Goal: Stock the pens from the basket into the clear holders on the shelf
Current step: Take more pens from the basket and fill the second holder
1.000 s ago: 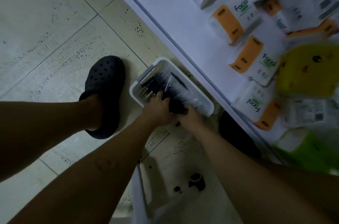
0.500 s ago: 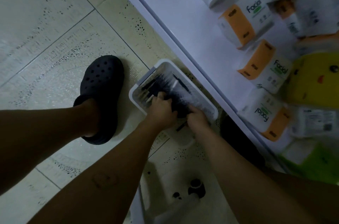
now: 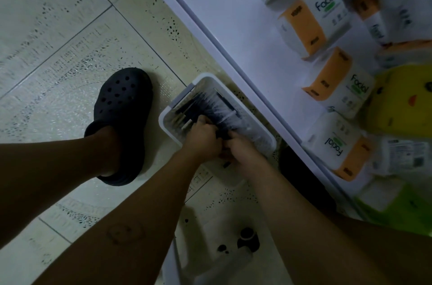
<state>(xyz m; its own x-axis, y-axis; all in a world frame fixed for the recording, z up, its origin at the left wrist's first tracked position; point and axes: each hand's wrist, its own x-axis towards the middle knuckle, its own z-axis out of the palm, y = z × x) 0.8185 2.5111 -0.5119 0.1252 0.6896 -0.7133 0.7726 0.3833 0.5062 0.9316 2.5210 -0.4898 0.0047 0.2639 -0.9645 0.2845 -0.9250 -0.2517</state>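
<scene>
Basket (image 3: 164,124): white, rectangular, set on the tiled floor (image 3: 58,51) just beside the front edge of the lowest shelf (image 3: 233,16), with its long side roughly parallel to that edge. Contents: a dense load of dark pens (image 3: 210,107), most lying side by side across the basket.

Left hand (image 3: 203,137): reaches into the near half of the basket, fingers curled around a bundle of pens. Right hand (image 3: 243,149): directly beside the left hand and touching it, fingers curled on the same bundle from the other side. The bundle sits between the two hands, low in the basket; the number of pens gripped cannot be told.

Shelf contents: several white-and-orange tissue packs (image 3: 336,88) marked "Facial", lying at mixed angles; a yellow pack (image 3: 402,100) to their right; a green pack (image 3: 397,212) nearer the camera.

Floor: a foot in a black perforated clog (image 3: 124,109) stands left of the basket, near it but apart. The picture is dim, and fine detail of the pens is not legible.
</scene>
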